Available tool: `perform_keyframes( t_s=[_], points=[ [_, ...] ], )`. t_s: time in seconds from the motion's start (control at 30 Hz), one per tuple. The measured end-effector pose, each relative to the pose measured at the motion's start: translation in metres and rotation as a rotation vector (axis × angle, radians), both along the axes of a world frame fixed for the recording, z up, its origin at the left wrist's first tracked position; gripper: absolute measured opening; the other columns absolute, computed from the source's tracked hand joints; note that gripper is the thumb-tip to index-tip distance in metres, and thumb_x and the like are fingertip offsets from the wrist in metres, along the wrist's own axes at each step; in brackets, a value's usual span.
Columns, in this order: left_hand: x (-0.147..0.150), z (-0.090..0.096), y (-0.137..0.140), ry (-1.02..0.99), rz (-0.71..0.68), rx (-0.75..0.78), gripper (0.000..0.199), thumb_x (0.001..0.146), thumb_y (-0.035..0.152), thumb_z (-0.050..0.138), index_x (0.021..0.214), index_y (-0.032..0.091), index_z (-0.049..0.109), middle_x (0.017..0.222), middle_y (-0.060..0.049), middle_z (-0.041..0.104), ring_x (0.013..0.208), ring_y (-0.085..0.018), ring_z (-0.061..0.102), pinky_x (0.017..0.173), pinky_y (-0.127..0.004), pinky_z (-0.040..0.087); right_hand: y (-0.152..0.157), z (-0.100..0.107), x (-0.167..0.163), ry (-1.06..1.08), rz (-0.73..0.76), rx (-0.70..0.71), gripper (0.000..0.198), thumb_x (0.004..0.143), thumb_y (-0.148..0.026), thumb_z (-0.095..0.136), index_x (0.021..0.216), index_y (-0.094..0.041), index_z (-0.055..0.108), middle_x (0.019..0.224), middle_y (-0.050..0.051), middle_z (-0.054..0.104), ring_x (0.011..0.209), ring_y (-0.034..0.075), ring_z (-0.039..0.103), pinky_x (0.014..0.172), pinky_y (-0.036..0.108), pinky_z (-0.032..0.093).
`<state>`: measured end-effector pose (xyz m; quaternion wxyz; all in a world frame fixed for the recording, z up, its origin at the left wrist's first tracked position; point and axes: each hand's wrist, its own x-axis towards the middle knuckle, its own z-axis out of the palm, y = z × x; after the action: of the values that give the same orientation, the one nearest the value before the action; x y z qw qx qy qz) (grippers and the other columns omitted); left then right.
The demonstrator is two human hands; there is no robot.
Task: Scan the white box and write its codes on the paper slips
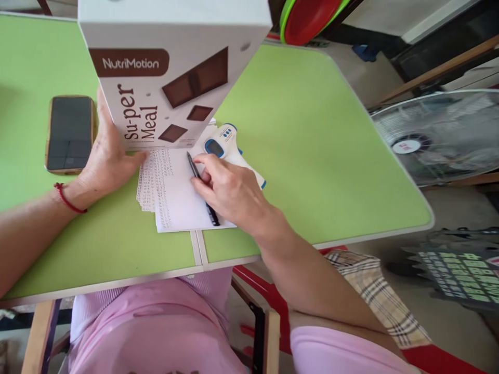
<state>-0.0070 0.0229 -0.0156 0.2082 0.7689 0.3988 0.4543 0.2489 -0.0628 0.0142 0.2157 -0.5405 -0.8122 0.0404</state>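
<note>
My left hand (107, 153) grips a tall white NutriMotion Super Meal box (156, 88) at its lower left edge, with the thumb along the bottom. The box stands tilted over a stack of papers (181, 208) that bear rows of small handwriting down the left side. Above the top sheet, my right hand (234, 192) is closed around a black pen (212, 214), thumb across it and index finger bent beside its upper end. A white and blue infrared thermometer (228, 143) lies beyond and partly beneath the right hand. Its handle points right.
A phone (70, 135) in a brown case lies left of my left hand. All this rests on a green folding table (319, 140) with a centre seam. A fan (440, 137) stands at the right, and red and green basins (310, 18) are behind.
</note>
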Motion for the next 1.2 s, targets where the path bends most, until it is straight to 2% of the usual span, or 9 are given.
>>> perform_keyframes(
  t_s=[0.17, 0.3, 0.37, 0.47, 0.6, 0.73, 0.87, 0.97, 1.2],
  points=[
    [0.001, -0.003, -0.004, 0.074, 0.012, -0.145, 0.147, 0.045, 0.046, 0.1, 0.156, 0.027, 0.006, 0.162, -0.012, 0.023, 0.153, -0.047, 0.018, 0.128, -0.065, 0.011, 0.002, 0.002, 0.007, 0.44, 0.256, 0.018, 0.028, 0.097, -0.023, 0.044, 0.11, -0.022, 0.068, 0.081, 0.002, 0.065, 0.07, 0.014, 0.061, 0.066, 0.031, 0.053],
    [-0.001, -0.005, -0.002, 0.086, -0.006, -0.156, 0.152, 0.044, 0.051, 0.1, 0.157, 0.026, 0.001, 0.167, -0.01, 0.015, 0.156, -0.046, 0.001, 0.13, -0.065, 0.003, 0.0, 0.002, 0.002, 0.762, 0.339, -0.035, 0.035, 0.092, -0.045, 0.059, 0.123, -0.029, 0.056, 0.099, 0.003, 0.06, 0.086, 0.017, 0.062, 0.074, 0.035, 0.057],
    [-0.003, -0.006, -0.001, 0.075, -0.017, -0.151, 0.152, 0.043, 0.052, 0.099, 0.157, 0.027, 0.001, 0.168, -0.007, 0.011, 0.156, -0.044, -0.006, 0.132, -0.061, -0.001, -0.003, -0.002, -0.005, 0.867, 0.326, -0.022, 0.039, 0.085, -0.051, 0.069, 0.114, -0.03, 0.055, 0.09, -0.001, 0.057, 0.075, 0.015, 0.058, 0.066, 0.032, 0.054],
    [-0.005, -0.005, -0.001, 0.105, -0.003, -0.199, 0.152, 0.043, 0.055, 0.098, 0.157, 0.025, 0.001, 0.167, -0.007, 0.017, 0.156, -0.042, -0.011, 0.132, -0.057, -0.008, -0.005, -0.007, -0.014, 0.969, 0.272, -0.055, 0.027, 0.094, -0.054, 0.056, 0.099, -0.028, 0.059, 0.072, -0.004, 0.049, 0.059, 0.01, 0.049, 0.054, 0.027, 0.047],
    [-0.001, -0.001, 0.003, 0.206, 0.057, -0.306, 0.171, 0.033, 0.06, 0.097, 0.155, 0.018, -0.016, 0.159, -0.014, 0.032, 0.156, -0.045, 0.002, 0.131, -0.057, -0.006, -0.004, -0.009, -0.019, 0.985, 0.169, -0.167, 0.041, 0.099, -0.059, 0.043, 0.1, -0.025, 0.066, 0.075, -0.002, 0.058, 0.064, 0.011, 0.057, 0.06, 0.03, 0.052],
    [0.003, -0.001, 0.007, 0.276, 0.141, -0.366, 0.19, 0.015, 0.063, 0.094, 0.151, 0.008, -0.027, 0.157, -0.021, 0.029, 0.151, -0.051, 0.018, 0.13, -0.058, 0.002, -0.001, -0.012, -0.021, 0.939, 0.094, -0.237, 0.032, 0.095, -0.051, 0.053, 0.097, -0.022, 0.066, 0.071, -0.003, 0.06, 0.061, 0.009, 0.057, 0.057, 0.026, 0.05],
    [-0.001, -0.002, 0.006, 0.267, 0.108, -0.35, 0.177, 0.027, 0.065, 0.094, 0.153, 0.019, -0.022, 0.158, -0.014, 0.029, 0.152, -0.046, 0.021, 0.132, -0.052, 0.008, 0.001, -0.016, -0.026, 0.879, 0.056, -0.194, 0.012, 0.084, -0.031, 0.066, 0.086, -0.022, 0.06, 0.063, -0.007, 0.055, 0.052, 0.007, 0.048, 0.049, 0.023, 0.045],
    [-0.003, -0.002, 0.004, 0.23, 0.09, -0.333, 0.181, 0.021, 0.059, 0.097, 0.154, 0.023, -0.02, 0.157, -0.012, 0.031, 0.15, -0.047, 0.025, 0.131, -0.057, 0.011, 0.001, -0.016, -0.029, 0.815, 0.024, -0.115, 0.008, 0.081, -0.024, 0.064, 0.077, -0.022, 0.057, 0.061, -0.007, 0.054, 0.051, 0.008, 0.047, 0.048, 0.023, 0.044],
    [-0.002, 0.003, 0.0, 0.054, -0.004, -0.263, 0.16, 0.034, 0.055, 0.101, 0.156, 0.024, 0.002, 0.153, -0.012, 0.042, 0.15, -0.05, 0.024, 0.132, -0.057, -0.01, 0.0, -0.012, -0.026, 0.643, 0.028, -0.005, 0.01, 0.084, -0.027, 0.062, 0.075, -0.023, 0.059, 0.064, -0.005, 0.058, 0.055, 0.01, 0.051, 0.055, 0.027, 0.05]
  ],
)
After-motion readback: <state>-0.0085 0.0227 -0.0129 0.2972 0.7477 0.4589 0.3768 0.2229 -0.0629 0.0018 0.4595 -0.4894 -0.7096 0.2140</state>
